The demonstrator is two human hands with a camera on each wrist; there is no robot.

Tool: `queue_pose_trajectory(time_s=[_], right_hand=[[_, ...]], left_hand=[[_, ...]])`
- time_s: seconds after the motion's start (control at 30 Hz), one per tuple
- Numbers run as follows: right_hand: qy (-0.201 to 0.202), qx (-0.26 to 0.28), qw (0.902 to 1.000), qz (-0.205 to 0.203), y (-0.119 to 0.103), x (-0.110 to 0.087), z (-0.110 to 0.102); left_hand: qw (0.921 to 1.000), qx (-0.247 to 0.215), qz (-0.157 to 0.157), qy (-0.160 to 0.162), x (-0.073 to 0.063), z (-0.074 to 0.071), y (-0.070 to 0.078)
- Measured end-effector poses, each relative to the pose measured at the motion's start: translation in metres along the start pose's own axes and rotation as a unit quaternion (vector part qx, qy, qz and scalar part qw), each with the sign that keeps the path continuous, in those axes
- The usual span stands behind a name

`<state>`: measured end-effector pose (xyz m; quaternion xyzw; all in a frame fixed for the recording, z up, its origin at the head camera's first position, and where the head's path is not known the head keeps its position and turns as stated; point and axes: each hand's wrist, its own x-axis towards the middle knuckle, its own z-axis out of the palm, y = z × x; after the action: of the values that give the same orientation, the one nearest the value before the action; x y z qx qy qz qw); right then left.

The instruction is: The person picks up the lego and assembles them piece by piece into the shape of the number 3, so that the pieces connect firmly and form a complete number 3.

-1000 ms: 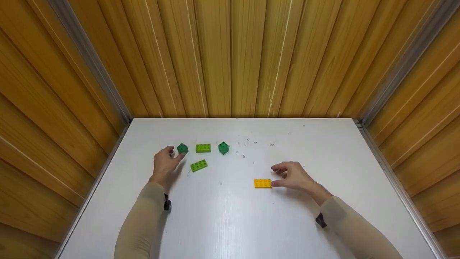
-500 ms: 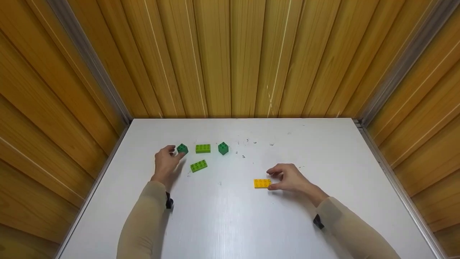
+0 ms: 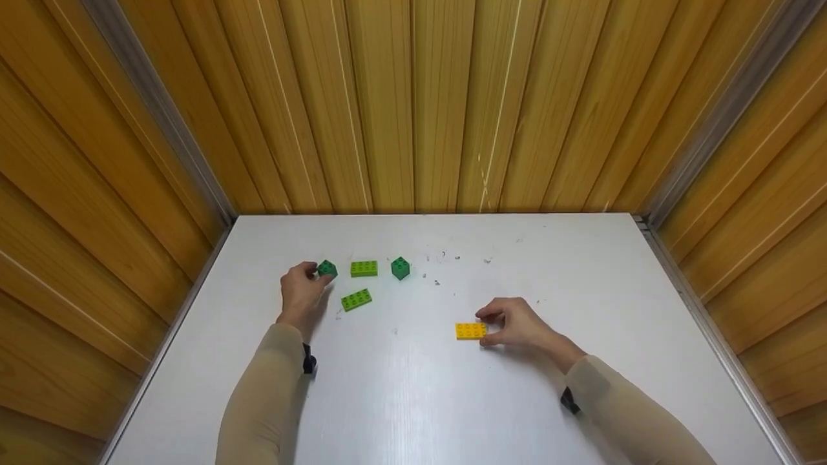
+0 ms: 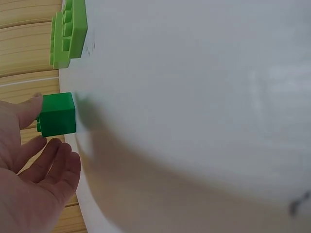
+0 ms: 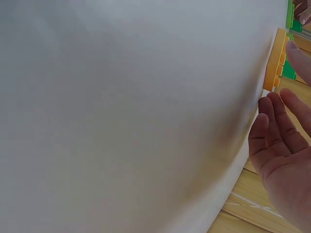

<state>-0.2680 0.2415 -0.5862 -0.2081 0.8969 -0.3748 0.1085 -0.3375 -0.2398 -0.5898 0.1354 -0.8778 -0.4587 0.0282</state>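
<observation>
In the head view my left hand (image 3: 301, 290) has its thumb and index finger at two sides of a dark green cube-shaped toy brick (image 3: 327, 268). In the left wrist view the thumb meets this green brick (image 4: 57, 114) and the index fingertip lies against its lower side, the other fingers loosely bent below. My right hand (image 3: 517, 323) reaches round the right end of a flat yellow 2x4 brick (image 3: 470, 331). Its thumb is at the near edge, and a small gap shows between the index fingertip and the far edge. In the right wrist view the thumb overlaps the yellow brick (image 5: 276, 60).
Two lime green 2x4 bricks, one straight (image 3: 364, 268) and one slanted (image 3: 356, 299), lie right of my left hand. Another dark green brick (image 3: 400, 268) stands beyond them. Small dark marks dot the white table (image 3: 400, 400). Wood-pattern walls (image 3: 439, 116) enclose its back and sides.
My right hand has moved left, bringing thumb and index finger around the yellow brick's end. My left index finger has come in to the green brick. The bricks have stayed in place.
</observation>
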Motion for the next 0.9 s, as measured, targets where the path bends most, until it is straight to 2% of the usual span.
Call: queue_pose_trajectory(time_s=[0.27,0.5,0.7,0.9], right_hand=[[0.0,-0.01,0.9994,-0.034,0.0023,0.0023,0.0019],[-0.002,-0.014,0.9999,-0.007,-0.0008,0.0023,0.0059],[0.001,-0.015,0.9999,-0.007,-0.001,0.0024,0.0076],[0.0,-0.01,1.0,0.002,-0.0014,0.0022,0.0077]], left_hand=[[0.9998,-0.012,-0.017,-0.002,0.0011,0.004,0.0031],[0.9996,-0.017,-0.02,0.002,0.0006,0.0056,0.0028],[0.9994,-0.012,-0.033,0.001,0.0022,0.0067,0.0013],[0.9993,-0.014,-0.033,-0.002,0.0013,0.0056,0.0015]])
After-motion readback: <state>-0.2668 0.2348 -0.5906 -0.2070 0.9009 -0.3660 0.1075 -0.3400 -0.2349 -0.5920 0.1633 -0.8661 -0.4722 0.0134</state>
